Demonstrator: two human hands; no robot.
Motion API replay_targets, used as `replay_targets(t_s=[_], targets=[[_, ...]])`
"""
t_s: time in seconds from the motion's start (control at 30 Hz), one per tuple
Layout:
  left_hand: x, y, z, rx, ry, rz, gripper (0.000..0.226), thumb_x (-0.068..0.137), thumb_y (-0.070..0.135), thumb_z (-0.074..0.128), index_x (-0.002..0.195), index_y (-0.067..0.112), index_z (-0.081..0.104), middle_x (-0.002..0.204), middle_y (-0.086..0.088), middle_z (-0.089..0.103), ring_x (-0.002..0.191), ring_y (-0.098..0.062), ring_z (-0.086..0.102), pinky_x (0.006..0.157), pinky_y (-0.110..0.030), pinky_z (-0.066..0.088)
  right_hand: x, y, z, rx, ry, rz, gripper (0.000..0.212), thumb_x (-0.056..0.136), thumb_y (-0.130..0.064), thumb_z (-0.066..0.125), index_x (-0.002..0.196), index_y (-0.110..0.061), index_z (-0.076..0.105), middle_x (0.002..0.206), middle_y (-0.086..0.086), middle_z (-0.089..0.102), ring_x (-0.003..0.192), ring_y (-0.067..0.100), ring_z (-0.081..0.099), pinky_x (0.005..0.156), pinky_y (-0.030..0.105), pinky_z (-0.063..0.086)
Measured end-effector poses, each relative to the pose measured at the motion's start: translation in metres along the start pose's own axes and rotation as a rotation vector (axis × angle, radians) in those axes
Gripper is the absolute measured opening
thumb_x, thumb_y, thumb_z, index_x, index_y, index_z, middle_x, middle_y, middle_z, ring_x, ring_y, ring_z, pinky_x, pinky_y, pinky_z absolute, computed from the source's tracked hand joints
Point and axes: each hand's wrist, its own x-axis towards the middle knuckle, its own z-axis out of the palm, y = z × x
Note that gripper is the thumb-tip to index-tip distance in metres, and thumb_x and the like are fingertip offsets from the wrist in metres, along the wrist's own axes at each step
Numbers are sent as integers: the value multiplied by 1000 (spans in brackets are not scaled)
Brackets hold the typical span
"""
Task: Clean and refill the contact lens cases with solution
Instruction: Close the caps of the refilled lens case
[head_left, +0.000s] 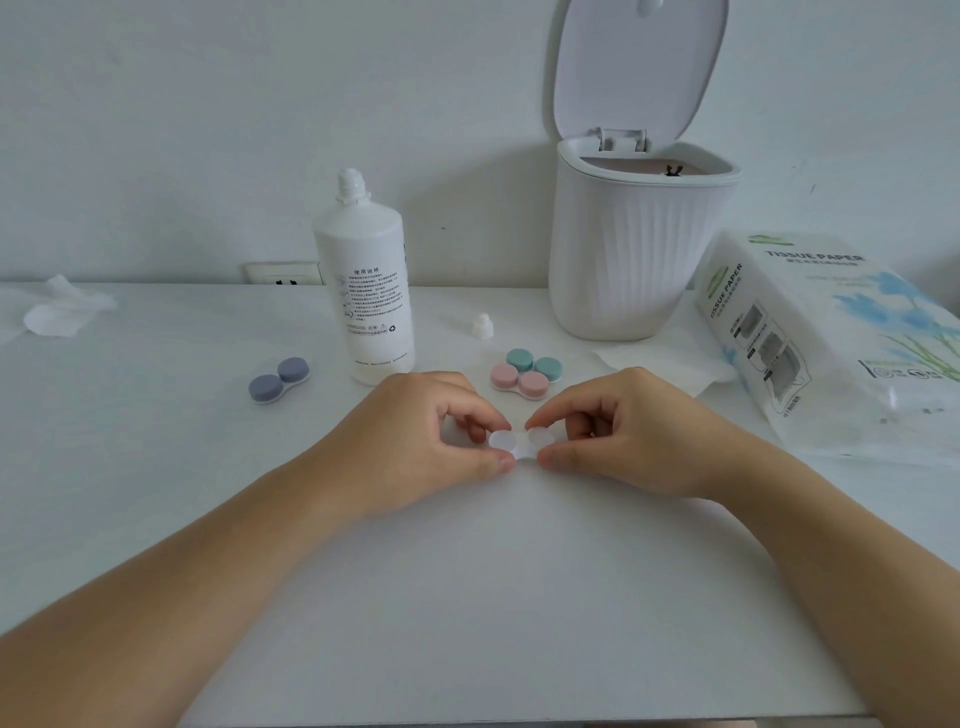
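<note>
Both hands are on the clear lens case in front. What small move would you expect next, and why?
Probably twisting the caps, though whether off or on I cannot tell. The left hand and right hand each pinch one cap of the white case, the solution bottle stands uncapped, and its cap lies beside it.

Both hands pinch a white lens case (521, 442) over the table (467, 597): left hand (426, 441), right hand (623, 431). The solution bottle (366, 280) stands uncapped behind.

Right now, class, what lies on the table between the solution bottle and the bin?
In the head view, the bottle's small cap stands between bottle and bin.
</note>
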Motion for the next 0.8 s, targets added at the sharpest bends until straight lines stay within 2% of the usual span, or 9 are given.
replay_targets(t_s=[0.07, 0.2, 0.33, 0.4, 0.43, 0.53, 0.6, 0.7, 0.8], targets=[[0, 1, 0, -21, 18, -1, 17, 74, 33, 88, 88, 31, 80, 86, 15, 68, 87, -6, 66, 79, -19, 48, 0, -1, 0, 13, 18, -3, 18, 80, -33, 83, 92, -44, 74, 59, -17, 53, 51, 1, 44, 55, 12, 37], [0, 1, -2, -39, 41, 8, 13, 74, 29, 88, 84, 31, 80, 85, 13, 68, 78, -1, 62, 69, -9, 40, -2, -1, -9, 75, 120, -1, 21, 81, -31, 81, 100, -39, 76, 60, -17, 55, 52, 1, 42, 55, 9, 35], [-1, 2, -5, -28, 67, 32, 13, 75, 26, 88, 85, 28, 80, 85, 8, 67, 63, 4, 54, 60, -7, 35, 0, 10, -27, -88, 511, 64, 7, 88, -31, 75, 93, -36, 74, 62, -16, 59, 52, 2, 47, 55, 11, 39], [-1, 2, -5, -15, 74, 36, 12, 76, 27, 87, 85, 28, 79, 85, 7, 67, 58, 4, 50, 57, -8, 34, 1, 17, -35, -244, 658, 157, 12, 90, -27, 71, 101, -28, 75, 70, -12, 61, 59, 3, 51, 59, 20, 40], [-1, 2, -6, -12, 77, 34, 12, 77, 27, 86, 85, 29, 78, 86, 8, 68, 56, 3, 49, 56, -8, 33, 0, 21, -38, -325, 676, 219, 18, 91, -26, 69, 107, -26, 75, 78, -10, 63, 66, 4, 53, 63, 24, 40], [-1, 1, -7, -30, 90, 11, 10, 78, 28, 85, 83, 32, 76, 82, 14, 67, 50, 0, 43, 51, -8, 32, -1, 30, -41, -519, 593, 393, 33, 92, -26, 66, 124, -22, 68, 115, 3, 63, 101, 25, 59, 81, 31, 41], [-2, 0, -6, -44, 98, -8, 10, 79, 27, 84, 81, 32, 75, 64, 23, 59, 44, -4, 35, 45, -8, 27, 0, 30, -39, -585, 523, 449, 37, 92, -27, 64, 128, -19, 66, 128, 9, 58, 114, 31, 58, 85, 35, 42], [-2, 0, -5, -58, 104, -30, 11, 81, 27, 82, 80, 34, 73, 45, 25, 44, 41, -7, 25, 41, -8, 20, 3, 29, -34, -661, 440, 493, 31, 92, -30, 60, 118, -14, 68, 125, 14, 55, 112, 36, 57, 78, 36, 42], [-2, 1, -6, -61, 111, -36, 10, 83, 29, 81, 79, 34, 73, 43, 24, 44, 40, -7, 24, 40, -8, 19, 2, 29, -32, -705, 404, 530, 26, 94, -33, 55, 92, -11, 68, 104, 10, 50, 104, 36, 56, 72, 34, 42]])
